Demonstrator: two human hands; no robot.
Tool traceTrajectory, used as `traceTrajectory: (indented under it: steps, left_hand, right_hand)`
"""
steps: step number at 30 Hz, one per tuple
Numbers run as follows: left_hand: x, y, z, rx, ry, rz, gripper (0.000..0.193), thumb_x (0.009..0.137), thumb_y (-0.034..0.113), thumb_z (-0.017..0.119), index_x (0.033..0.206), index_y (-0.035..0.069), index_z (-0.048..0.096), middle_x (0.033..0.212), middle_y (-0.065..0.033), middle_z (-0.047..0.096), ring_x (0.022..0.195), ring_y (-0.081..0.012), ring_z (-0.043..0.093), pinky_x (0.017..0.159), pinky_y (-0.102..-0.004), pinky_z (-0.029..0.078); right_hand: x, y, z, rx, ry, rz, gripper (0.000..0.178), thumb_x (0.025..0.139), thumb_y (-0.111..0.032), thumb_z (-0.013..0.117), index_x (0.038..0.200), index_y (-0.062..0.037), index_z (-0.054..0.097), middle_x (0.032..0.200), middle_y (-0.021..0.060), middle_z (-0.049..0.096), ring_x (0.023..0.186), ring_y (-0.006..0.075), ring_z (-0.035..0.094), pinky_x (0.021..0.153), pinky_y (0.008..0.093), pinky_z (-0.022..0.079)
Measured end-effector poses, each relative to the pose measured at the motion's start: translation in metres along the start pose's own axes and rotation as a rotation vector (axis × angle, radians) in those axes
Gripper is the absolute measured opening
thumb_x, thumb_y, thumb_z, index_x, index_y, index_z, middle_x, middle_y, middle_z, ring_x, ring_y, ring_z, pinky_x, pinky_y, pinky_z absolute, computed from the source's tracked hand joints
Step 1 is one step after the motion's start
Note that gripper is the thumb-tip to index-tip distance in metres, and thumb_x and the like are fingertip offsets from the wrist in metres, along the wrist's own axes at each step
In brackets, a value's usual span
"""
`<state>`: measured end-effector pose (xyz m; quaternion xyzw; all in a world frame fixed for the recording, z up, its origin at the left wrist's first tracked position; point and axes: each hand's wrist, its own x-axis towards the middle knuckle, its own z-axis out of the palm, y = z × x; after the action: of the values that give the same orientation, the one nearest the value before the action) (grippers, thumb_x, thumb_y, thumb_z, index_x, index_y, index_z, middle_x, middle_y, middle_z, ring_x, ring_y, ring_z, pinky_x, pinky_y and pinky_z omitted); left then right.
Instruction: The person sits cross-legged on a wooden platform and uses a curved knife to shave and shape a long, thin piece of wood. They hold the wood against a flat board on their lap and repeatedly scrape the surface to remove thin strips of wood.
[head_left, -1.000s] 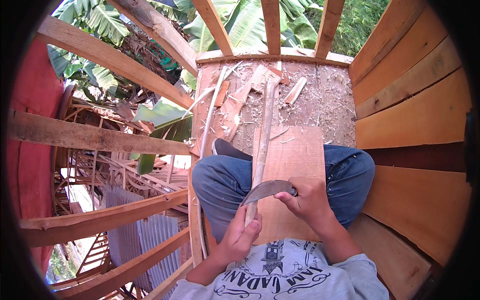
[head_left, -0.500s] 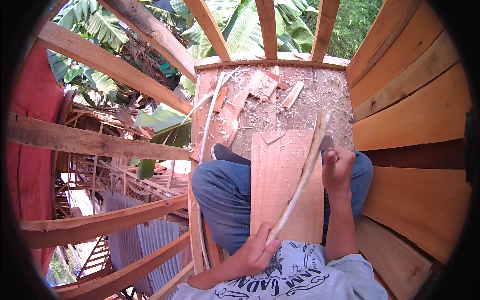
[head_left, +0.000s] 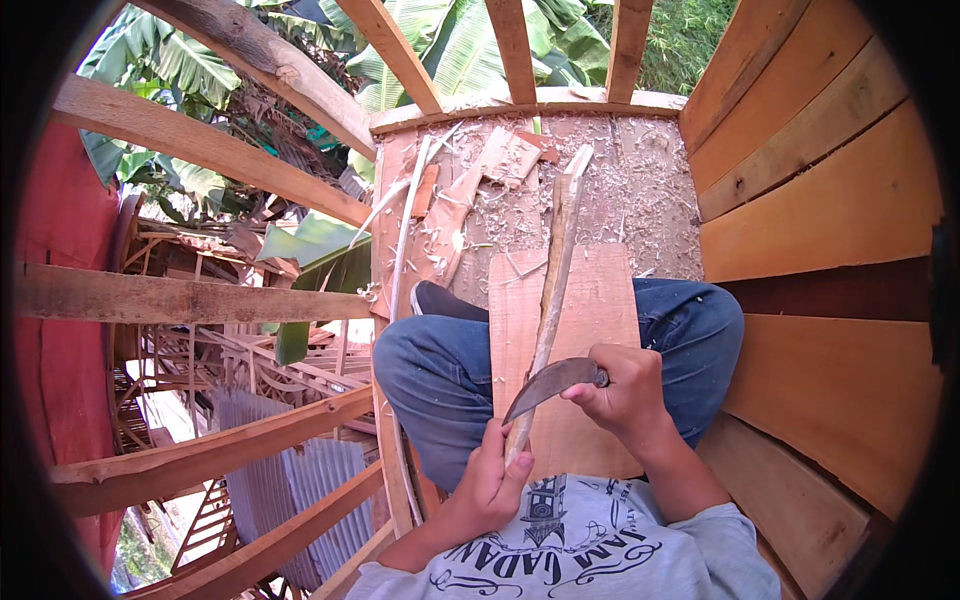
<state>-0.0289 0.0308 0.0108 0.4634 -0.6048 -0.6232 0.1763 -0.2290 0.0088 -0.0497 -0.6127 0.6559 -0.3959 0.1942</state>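
Observation:
My left hand point(head_left: 493, 478) is closed round the near end of a long, partly peeled wooden stick point(head_left: 553, 292). The stick runs away from me over a flat board point(head_left: 602, 310) lying across my lap. In my right hand point(head_left: 622, 388) is the handle of a knife with a dark curved blade point(head_left: 548, 386). That blade crosses the stick just beyond my left fingers, its tip near my left hand. From this angle I cannot tell whether the edge presses into the wood. Most of the handle is hidden in my right fist.
Wood shavings and offcuts point(head_left: 508, 157) litter the plank floor point(head_left: 650, 190) ahead. A long thin strip point(head_left: 408, 230) lies along the left edge. Wooden rails point(head_left: 200, 292) stand on the left, and a plank wall point(head_left: 820, 240) closes the right side. Banana leaves point(head_left: 450, 60) grow beyond the rails.
The knife has come from near the stick's far end down to its near end with my right hand. The stick's far end has swung left and now points more straight ahead.

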Motion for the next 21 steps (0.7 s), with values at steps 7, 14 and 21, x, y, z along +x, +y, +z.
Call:
traceTrajectory:
  steps: [7, 14, 21]
  left_hand:
    - [0.003, 0.006, 0.009, 0.105, 0.063, 0.029, 0.023, 0.096, 0.021, 0.040, 0.105, -0.001, 0.038, 0.072, -0.0070, 0.048, 0.057, -0.0127, 0.046, 0.054, -0.0283, 0.039]
    - [-0.001, 0.003, 0.020, 0.083, -0.116, -0.031, 0.027, 0.095, 0.015, 0.045, 0.113, -0.003, 0.037, 0.065, -0.0153, 0.050, 0.058, -0.0279, 0.056, 0.055, -0.0362, 0.041]
    - [0.010, -0.017, 0.000, 0.088, 0.067, -0.041, 0.016, 0.094, 0.013, 0.044, 0.103, 0.000, 0.040, 0.064, -0.0052, 0.046, 0.056, -0.0113, 0.045, 0.054, -0.0277, 0.037]
  right_hand:
    - [0.040, 0.027, -0.006, -0.175, 0.213, -0.265, 0.077, 0.041, -0.080, 0.064, 0.050, -0.0085, 0.037, 0.043, 0.0038, 0.034, 0.036, 0.0210, 0.041, 0.038, 0.0295, 0.034]
    - [0.062, 0.082, -0.020, -0.023, 0.551, 0.067, 0.072, 0.080, -0.069, 0.050, 0.052, -0.0055, 0.033, 0.043, 0.0041, 0.032, 0.038, 0.0179, 0.034, 0.041, 0.0301, 0.027]
    - [0.058, 0.109, -0.068, 0.250, 0.364, 0.379, 0.066, 0.092, -0.063, 0.034, 0.055, -0.0088, 0.027, 0.049, -0.0038, 0.025, 0.045, 0.0064, 0.027, 0.043, 0.0268, 0.020]
